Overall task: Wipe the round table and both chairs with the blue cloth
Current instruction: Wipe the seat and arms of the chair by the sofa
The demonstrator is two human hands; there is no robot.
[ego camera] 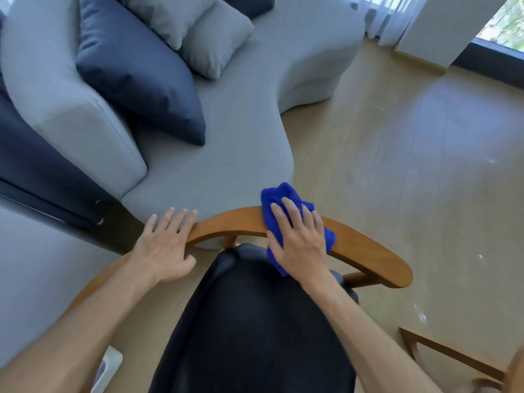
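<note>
Two hands rest on the rail [360,245]: right fingers [295,214] lie straight, pressing the cloth [276,198] onto it, while the left hand [166,245] lies flat and released at its left end. Unwiped rail probably runs rightward from the cloth along its long curve, nearer the right hand [300,242].

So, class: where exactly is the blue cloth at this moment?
In the head view, the blue cloth lies draped over the chair's curved wooden backrest, right of centre, pressed flat under the right hand.

Crumpled blue cloth [286,219] draped over curved wooden backrest of dark-seated chair [365,251], beside grey sofa.
</note>
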